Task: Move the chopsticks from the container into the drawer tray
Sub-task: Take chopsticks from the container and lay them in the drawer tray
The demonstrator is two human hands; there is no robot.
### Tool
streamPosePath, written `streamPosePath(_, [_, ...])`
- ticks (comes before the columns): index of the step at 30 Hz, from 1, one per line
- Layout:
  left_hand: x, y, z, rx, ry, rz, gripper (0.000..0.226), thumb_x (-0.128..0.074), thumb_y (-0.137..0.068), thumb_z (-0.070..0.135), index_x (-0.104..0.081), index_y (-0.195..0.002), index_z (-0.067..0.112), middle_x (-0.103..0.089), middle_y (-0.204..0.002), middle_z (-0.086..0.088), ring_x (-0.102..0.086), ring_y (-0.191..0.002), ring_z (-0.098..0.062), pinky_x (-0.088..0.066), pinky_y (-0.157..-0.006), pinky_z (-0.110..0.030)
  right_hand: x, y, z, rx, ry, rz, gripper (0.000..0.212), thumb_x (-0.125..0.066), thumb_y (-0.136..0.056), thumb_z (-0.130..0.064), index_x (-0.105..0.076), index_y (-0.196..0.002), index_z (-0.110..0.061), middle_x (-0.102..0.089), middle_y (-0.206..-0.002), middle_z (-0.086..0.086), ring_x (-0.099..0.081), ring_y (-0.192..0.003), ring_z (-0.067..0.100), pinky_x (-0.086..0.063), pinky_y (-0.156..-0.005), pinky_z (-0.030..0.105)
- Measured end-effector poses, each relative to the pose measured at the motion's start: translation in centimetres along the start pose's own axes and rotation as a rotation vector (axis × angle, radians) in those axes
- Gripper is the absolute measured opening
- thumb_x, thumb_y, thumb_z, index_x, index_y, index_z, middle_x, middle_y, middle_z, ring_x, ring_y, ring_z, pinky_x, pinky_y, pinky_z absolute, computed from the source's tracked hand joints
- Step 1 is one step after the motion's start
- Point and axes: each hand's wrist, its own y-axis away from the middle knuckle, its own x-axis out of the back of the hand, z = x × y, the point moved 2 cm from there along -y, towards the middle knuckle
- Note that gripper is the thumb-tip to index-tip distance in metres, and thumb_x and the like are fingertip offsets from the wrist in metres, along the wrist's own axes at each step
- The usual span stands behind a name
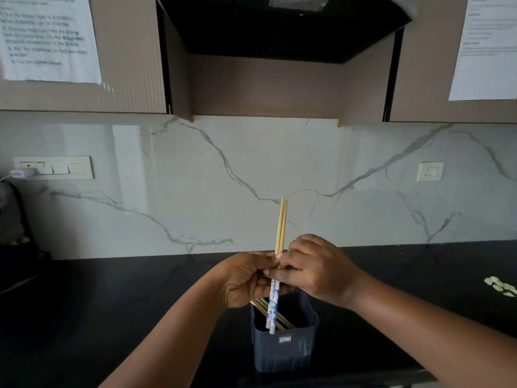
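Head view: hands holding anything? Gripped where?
Both hands, left and right, pinch the pair of pale wooden chopsticks with blue-patterned white ends near mid-length, above the dark plastic container.

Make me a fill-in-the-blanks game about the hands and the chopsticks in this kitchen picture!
1. Both hands, left hand and right hand, hold a pair of wooden chopsticks with blue-and-white patterned ends above a dark ____ plastic container.
2. More plain wooden chopsticks still lie ____ the container.
3. The container stands on a ____ countertop.

Missing words: blue; inside; black
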Motion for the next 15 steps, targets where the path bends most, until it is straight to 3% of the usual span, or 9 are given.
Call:
streamPosePath(3, [0.4,-0.5,-0.8,-0.005,0.012,0.034,0.025,-0.066,-0.078,0.013,-0.067,-0.095,-0.006,-0.069,-0.090,-0.023,-0.071,-0.079,-0.033,-0.058,-0.076,-0.037,-0.7,0.5,-0.3,-0.122,-0.055,-0.069,0.022,-0.058,-0.092,-0.026,-0.073,-0.107,-0.033,-0.071,-0.090,-0.006,-0.062,-0.077,0.017,-0.048,-0.068,0.032])
streamPosePath(6, [0.8,-1.1,-1.2,-0.066,0.023,0.107,0.022,-0.065,-0.083,0.013,-0.068,-0.097,-0.004,-0.070,-0.086,-0.019,-0.071,-0.066,-0.024,-0.062,-0.062,-0.032,-1.5,1.8,-1.0,-0.302,-0.198,-0.131,0.042,-0.058,-0.085,-0.012,-0.067,-0.118,-0.035,-0.067,-0.089,-0.006,-0.059,-0.067,0.011,-0.042,-0.057,0.022])
streamPosePath(9, [1.3,-1.8,-1.5,-0.160,-0.013,0.245,0.020,-0.059,-0.092,0.012,-0.067,-0.101,-0.004,-0.071,-0.088,-0.020,-0.070,-0.068,-0.023,-0.058,-0.058,-0.029,-2.0,3.5,-3.0,-0.835,-0.658,-0.106,0.062,-0.061,-0.089,-0.009,-0.046,-0.135,-0.048,-0.062,-0.106,-0.009,-0.059,-0.072,0.004,-0.052,-0.060,0.021])
streamPosePath(10, [1.5,-2.1,-1.7,-0.185,-0.020,0.293,0.019,-0.059,-0.092,0.012,-0.066,-0.102,-0.003,-0.072,-0.089,-0.019,-0.071,-0.071,-0.023,-0.059,-0.060,-0.030,-2.3,4.2,-4.0,-1.047,-0.853,-0.106,0.061,-0.065,-0.088,-0.019,-0.041,-0.130,-0.055,-0.059,-0.109,-0.009,-0.059,-0.075,0.004,-0.055,-0.067,0.025])
streamPosePath(12, [2.0,-2.7,-2.0,-0.211,0.006,0.362,0.020,-0.062,-0.091,0.013,-0.066,-0.104,-0.001,-0.074,-0.092,-0.017,-0.073,-0.079,-0.025,-0.060,-0.068,-0.034,-3.1,5.3,-5.9,-1.342,-1.199,-0.133,0.060,-0.076,-0.073,-0.040,-0.043,-0.121,-0.054,-0.058,-0.110,-0.007,-0.062,-0.080,0.012,-0.059,-0.074,0.037])
streamPosePath(13, [2.1,-3.0,-2.2,-0.213,0.023,0.380,0.020,-0.063,-0.091,0.014,-0.066,-0.104,-0.001,-0.074,-0.092,-0.016,-0.073,-0.081,-0.025,-0.060,-0.071,-0.035,-3.5,5.7,-6.5,-1.373,-1.297,-0.160,0.067,-0.081,-0.066,-0.044,-0.045,-0.123,-0.050,-0.059,-0.111,-0.005,-0.064,-0.081,0.016,-0.060,-0.074,0.038])
streamPosePath(15, [2.1,-3.3,-2.6,-0.205,0.042,0.397,0.021,-0.063,-0.091,0.014,-0.066,-0.105,-0.001,-0.075,-0.091,-0.015,-0.073,-0.082,-0.024,-0.060,-0.071,-0.034,-3.8,6.3,-7.0,-1.254,-1.261,-0.209,0.080,-0.086,-0.062,-0.044,-0.043,-0.129,-0.051,-0.060,-0.113,-0.008,-0.067,-0.084,0.013,-0.059,-0.075,0.032])
